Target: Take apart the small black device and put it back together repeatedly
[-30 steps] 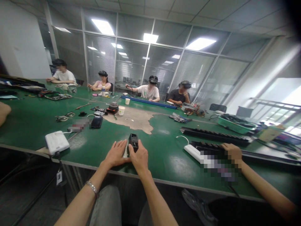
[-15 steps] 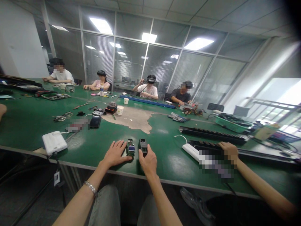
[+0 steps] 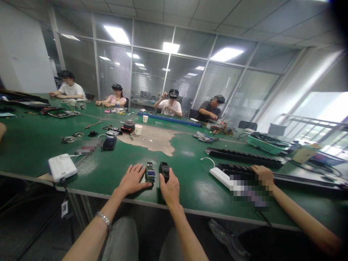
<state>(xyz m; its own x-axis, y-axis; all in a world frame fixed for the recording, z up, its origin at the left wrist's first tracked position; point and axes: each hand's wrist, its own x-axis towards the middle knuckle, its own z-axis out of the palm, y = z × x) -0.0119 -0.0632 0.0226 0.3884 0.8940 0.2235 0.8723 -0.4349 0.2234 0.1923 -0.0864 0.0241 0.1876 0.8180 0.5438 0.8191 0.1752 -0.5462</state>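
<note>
My left hand [image 3: 134,180] lies flat on the green table [image 3: 103,177], fingers stretched out. Its thumb and forefinger lie around the near and left sides of a small circuit board [image 3: 150,174], which carries a bluish screen-like part. Whether they touch the board is hard to tell. Just right of it, my right hand [image 3: 170,187] grips a small black plastic housing [image 3: 164,168] between thumb and fingers. The housing's far end shows openings; its near part is hidden by my hand. A narrow gap separates board and housing.
Right of me, another person's hand [image 3: 262,174] rests on a long black rail [image 3: 236,168] beside a white power strip [image 3: 221,177]. A white box [image 3: 62,167] stands left. Ahead are a paper cup [image 3: 138,129], a black phone-like slab [image 3: 110,143] and gloves [image 3: 202,137]. Several people sit across the table.
The black housing in my right hand has tilted a little and its far face looks darker. My left hand and the circuit board stay in place. The view has shifted slightly.
</note>
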